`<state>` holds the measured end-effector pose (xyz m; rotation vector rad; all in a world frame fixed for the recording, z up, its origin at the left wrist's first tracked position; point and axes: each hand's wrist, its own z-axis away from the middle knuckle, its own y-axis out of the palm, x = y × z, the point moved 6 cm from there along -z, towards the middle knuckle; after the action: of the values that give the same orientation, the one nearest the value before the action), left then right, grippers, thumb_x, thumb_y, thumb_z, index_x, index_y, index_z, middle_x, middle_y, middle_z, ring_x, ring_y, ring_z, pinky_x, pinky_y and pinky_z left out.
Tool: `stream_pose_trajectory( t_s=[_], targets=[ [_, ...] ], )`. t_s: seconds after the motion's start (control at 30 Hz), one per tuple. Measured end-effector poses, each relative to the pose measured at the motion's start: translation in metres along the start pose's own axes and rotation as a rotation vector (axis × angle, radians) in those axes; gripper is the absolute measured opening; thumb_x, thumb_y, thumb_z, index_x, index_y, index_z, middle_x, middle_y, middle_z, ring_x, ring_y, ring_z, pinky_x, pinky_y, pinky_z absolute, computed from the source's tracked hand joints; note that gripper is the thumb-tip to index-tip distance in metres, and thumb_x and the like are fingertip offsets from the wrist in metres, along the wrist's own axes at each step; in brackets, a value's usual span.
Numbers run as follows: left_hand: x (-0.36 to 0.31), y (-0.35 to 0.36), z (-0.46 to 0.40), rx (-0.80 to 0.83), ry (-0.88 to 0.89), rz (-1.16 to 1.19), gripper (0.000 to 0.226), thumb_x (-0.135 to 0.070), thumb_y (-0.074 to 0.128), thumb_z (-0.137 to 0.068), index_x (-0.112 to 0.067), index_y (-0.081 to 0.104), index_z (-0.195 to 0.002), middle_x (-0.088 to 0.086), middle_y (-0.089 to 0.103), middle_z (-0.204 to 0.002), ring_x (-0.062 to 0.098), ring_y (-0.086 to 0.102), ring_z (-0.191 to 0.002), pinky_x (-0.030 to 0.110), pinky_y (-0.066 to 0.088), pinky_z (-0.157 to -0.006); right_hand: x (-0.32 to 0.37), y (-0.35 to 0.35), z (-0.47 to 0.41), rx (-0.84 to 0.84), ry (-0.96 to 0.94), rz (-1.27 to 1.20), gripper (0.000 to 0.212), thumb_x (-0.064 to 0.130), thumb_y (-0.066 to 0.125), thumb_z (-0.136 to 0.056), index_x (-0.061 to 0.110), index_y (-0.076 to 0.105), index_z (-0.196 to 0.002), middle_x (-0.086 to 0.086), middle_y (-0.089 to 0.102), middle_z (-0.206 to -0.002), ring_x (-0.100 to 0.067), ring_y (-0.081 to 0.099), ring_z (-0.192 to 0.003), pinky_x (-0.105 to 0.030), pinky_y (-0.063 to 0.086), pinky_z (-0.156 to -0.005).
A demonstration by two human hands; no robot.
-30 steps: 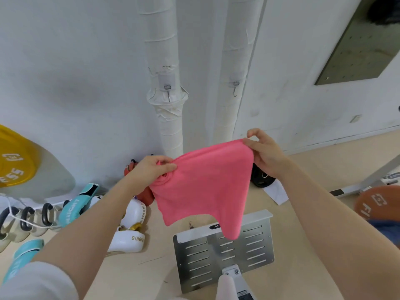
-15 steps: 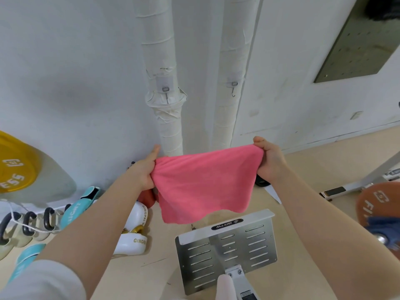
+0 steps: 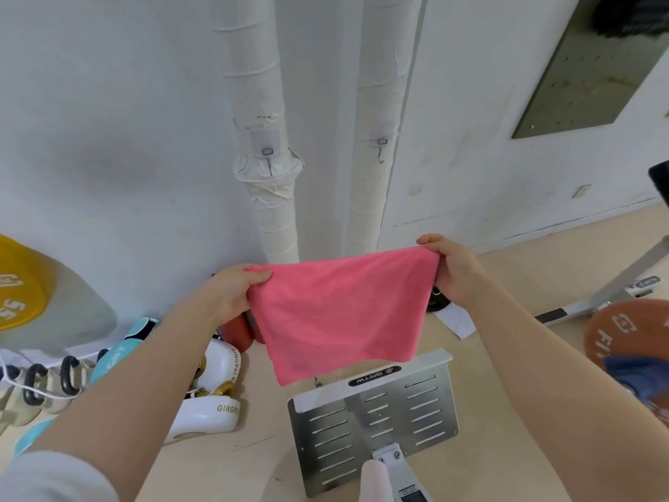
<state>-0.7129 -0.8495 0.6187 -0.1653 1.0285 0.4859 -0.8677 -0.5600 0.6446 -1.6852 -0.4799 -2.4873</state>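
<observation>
A pink cloth (image 3: 336,313) hangs in the air in front of me, stretched out flat between both hands. My left hand (image 3: 231,295) pinches its upper left corner. My right hand (image 3: 452,269) grips its upper right corner, a little higher. The lower edge of the cloth hangs free above a slotted metal plate (image 3: 376,425) on the floor.
Two wrapped white pipes (image 3: 268,182) run up the wall ahead. White boxing gloves (image 3: 213,396), teal gloves and kettlebells (image 3: 40,385) lie at the left. A yellow weight plate (image 3: 18,284) leans far left, an orange plate (image 3: 630,331) lies right beside a grey machine leg (image 3: 615,284).
My hands have drawn apart and the cloth is now pulled out wider and flatter; its hanging lower tip has risen off the metal plate.
</observation>
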Motion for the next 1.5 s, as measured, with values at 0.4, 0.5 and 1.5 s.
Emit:
stream_pose_trajectory(
  t_s=[0.4,0.5,1.5],
  targets=[
    [-0.031,0.046,0.027,-0.01,0.21,0.159,0.009,-0.007,0.053,-0.091,-0.008,0.062,-0.09,0.002,0.068,-0.072,0.013,0.061,-0.071,0.019,0.052,-0.055,0.014,0.107,0.069,0.716,-0.157,0.702,0.032,-0.008,0.058,-0.083,0.014,0.065,-0.106,-0.003,0.067,-0.09,-0.007,0.061,-0.085,-0.015,0.049,-0.082],
    [-0.036,0.075,0.043,0.138,0.268,0.143,0.016,-0.003,0.049,-0.091,-0.006,0.065,-0.092,0.001,0.071,-0.067,0.011,0.066,-0.062,0.017,0.052,-0.051,0.028,0.141,0.083,0.599,-0.477,0.935,0.025,-0.001,0.062,-0.08,0.013,0.07,-0.099,0.007,0.064,-0.076,0.004,0.056,-0.072,-0.01,0.043,-0.075],
    [-0.056,0.084,0.073,0.28,0.454,0.213,0.025,-0.009,0.039,-0.097,-0.011,0.063,-0.097,-0.001,0.072,-0.079,0.007,0.066,-0.074,0.016,0.053,-0.067,0.049,0.149,0.103,0.03,-0.935,0.854,0.02,0.033,0.066,-0.082,0.021,0.052,-0.075,0.011,0.05,-0.071,-0.01,0.046,-0.07,-0.027,0.036,-0.064]
  ],
)
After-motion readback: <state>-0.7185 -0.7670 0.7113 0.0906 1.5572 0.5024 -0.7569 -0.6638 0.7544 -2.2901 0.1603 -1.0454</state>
